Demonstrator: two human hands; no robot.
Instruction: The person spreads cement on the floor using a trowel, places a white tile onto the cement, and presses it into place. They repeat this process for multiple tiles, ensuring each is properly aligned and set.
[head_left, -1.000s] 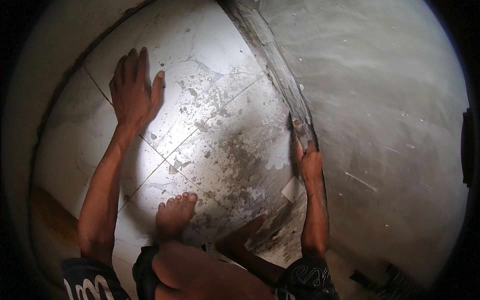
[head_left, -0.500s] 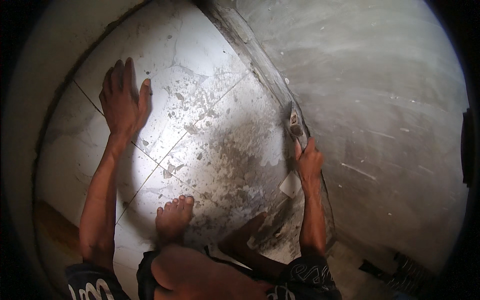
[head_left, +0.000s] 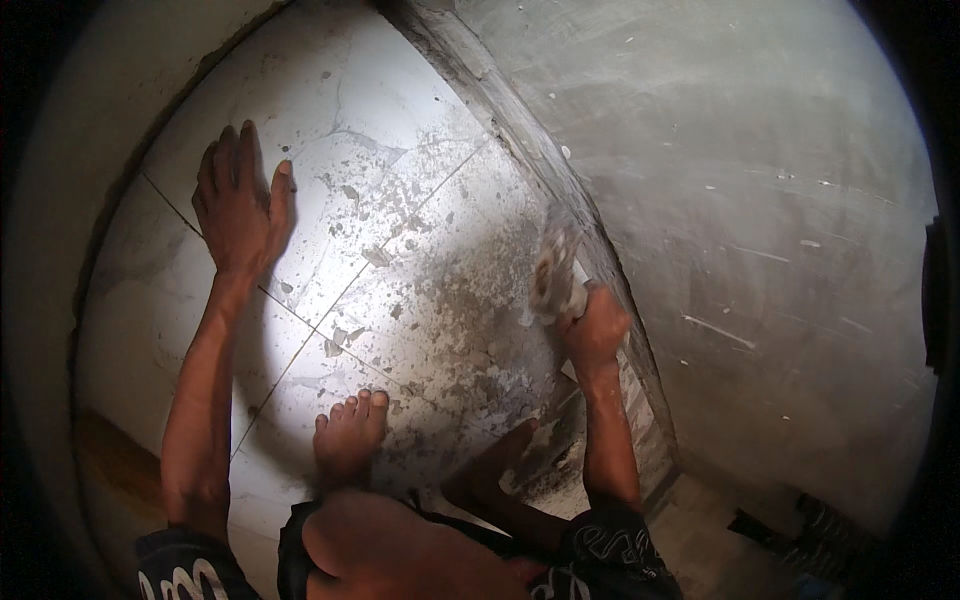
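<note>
My left hand (head_left: 238,210) lies flat on the pale tiled floor (head_left: 300,235), fingers stretched forward and thumb apart, with nothing in it. My right hand (head_left: 598,325) is closed round the handle of a hammer (head_left: 553,270), close to the foot of the wall on the right. Motion smears the hammer's head, which hovers over or near the dusty floor beside the wall's bottom edge; whether it touches anything, I cannot tell. Grey crumbs and flakes of mortar (head_left: 375,256) are scattered over the tiles between my hands.
A grey plastered wall (head_left: 760,230) rises on the right, with a rough broken strip (head_left: 530,140) along its base. My bare foot (head_left: 350,430) rests on the tiles in front of me. Dark objects (head_left: 810,540) lie at the lower right.
My right hand has swung the hammer leftward, away from the wall's base, and its head is now blurred. The white tile piece near that wrist is now mostly hidden. My left hand stays in place.
</note>
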